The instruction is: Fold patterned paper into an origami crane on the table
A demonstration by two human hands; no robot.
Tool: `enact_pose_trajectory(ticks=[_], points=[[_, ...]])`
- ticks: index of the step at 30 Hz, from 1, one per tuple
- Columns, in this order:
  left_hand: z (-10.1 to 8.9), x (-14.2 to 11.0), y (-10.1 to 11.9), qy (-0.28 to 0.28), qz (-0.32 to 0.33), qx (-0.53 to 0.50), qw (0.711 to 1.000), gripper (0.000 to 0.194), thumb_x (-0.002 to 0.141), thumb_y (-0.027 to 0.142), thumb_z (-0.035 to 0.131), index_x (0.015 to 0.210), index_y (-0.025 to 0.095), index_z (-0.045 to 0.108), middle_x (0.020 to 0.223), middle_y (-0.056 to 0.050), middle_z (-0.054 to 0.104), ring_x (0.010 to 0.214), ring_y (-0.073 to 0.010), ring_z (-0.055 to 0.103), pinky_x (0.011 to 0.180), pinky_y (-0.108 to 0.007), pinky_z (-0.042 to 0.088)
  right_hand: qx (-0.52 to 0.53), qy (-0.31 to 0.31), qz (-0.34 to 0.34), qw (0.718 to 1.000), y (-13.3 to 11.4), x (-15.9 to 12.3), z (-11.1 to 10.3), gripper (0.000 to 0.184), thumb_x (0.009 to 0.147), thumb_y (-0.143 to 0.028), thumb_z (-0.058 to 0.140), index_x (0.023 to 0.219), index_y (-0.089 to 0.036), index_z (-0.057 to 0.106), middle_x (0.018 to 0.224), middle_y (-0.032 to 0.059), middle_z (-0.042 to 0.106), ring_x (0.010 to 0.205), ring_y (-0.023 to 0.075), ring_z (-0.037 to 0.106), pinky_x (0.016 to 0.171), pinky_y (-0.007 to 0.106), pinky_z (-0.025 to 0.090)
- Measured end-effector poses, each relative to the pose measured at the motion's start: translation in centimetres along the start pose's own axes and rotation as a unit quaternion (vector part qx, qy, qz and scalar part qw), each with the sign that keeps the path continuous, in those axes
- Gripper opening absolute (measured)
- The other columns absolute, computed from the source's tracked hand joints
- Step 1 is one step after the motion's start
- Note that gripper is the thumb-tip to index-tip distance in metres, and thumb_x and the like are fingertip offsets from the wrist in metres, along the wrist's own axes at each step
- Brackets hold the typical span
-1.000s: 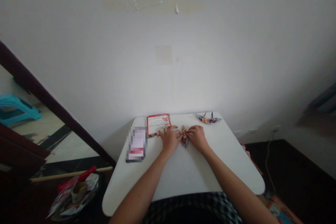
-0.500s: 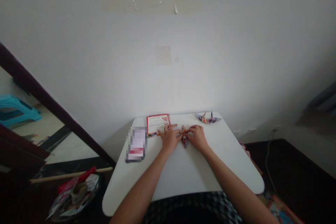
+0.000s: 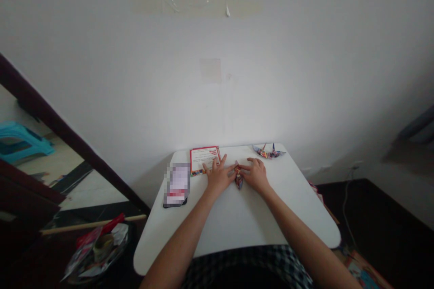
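Note:
A small piece of folded patterned paper (image 3: 239,183) lies on the white table between my two hands, long and narrow with pointed ends. My left hand (image 3: 219,177) presses its thumb side against the paper from the left, while its other fingers spread out over the edge of a printed card (image 3: 200,155). From the right, the fingertips of my right hand (image 3: 257,175) meet the same paper near its middle. Fingers partly cover the paper's upper part. A finished-looking origami crane (image 3: 269,153) of similar paper rests at the back right.
A phone (image 3: 176,185) with a blurred screen lies on the table's (image 3: 237,230) left side. The wall (image 3: 288,76) rises directly behind. On the floor at left, a lined bin (image 3: 98,253) holds a cardboard roll, beside a wooden stick (image 3: 91,225).
The fingers of my left hand have lifted and spread wider. My right hand's fingers have straightened somewhat over the paper, which stays in nearly the same place.

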State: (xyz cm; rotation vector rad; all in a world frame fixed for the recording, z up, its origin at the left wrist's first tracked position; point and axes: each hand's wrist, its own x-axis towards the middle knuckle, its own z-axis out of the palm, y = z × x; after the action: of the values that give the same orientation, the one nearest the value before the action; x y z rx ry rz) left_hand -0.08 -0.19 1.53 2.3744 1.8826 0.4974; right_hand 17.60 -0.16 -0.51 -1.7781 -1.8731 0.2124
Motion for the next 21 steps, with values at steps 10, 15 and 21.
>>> enact_pose_trajectory(ticks=[10, 15, 21], points=[[0.2, 1.2, -0.5, -0.027, 0.018, -0.005, 0.999, 0.049, 0.084, 0.062, 0.050, 0.133, 0.054, 0.050, 0.162, 0.008, 0.021, 0.147, -0.0405, 0.013, 0.109, -0.075, -0.005, -0.021, -0.019, 0.014, 0.999, -0.3, 0.2, 0.3, 0.034, 0.084, -0.042, 0.065, 0.119, -0.046, 0.065, 0.144, 0.0041, 0.041, 0.137, 0.0337, 0.026, 0.111, 0.052, 0.022], [0.5, 1.2, -0.6, -0.027, 0.027, -0.012, 0.999, 0.046, 0.088, 0.063, 0.042, 0.133, 0.055, 0.048, 0.161, 0.009, 0.023, 0.148, -0.0390, 0.012, 0.108, -0.075, -0.007, -0.032, -0.003, -0.003, 0.999, -0.3, -0.1, 0.2, 0.036, 0.085, -0.039, 0.065, 0.121, -0.043, 0.065, 0.143, 0.0058, 0.042, 0.136, 0.0320, 0.028, 0.110, 0.051, 0.023], [0.6, 1.0, -0.5, -0.004, 0.022, -0.008, 1.000, 0.043, 0.089, 0.065, 0.039, 0.129, 0.058, 0.051, 0.160, 0.010, 0.026, 0.146, -0.0401, 0.017, 0.108, -0.076, -0.003, -0.008, 0.028, -0.030, 0.999, -0.2, -0.5, 0.0, 0.022, 0.086, -0.039, 0.064, 0.106, -0.042, 0.072, 0.137, 0.0011, 0.048, 0.134, 0.0286, 0.029, 0.110, 0.048, 0.025]])
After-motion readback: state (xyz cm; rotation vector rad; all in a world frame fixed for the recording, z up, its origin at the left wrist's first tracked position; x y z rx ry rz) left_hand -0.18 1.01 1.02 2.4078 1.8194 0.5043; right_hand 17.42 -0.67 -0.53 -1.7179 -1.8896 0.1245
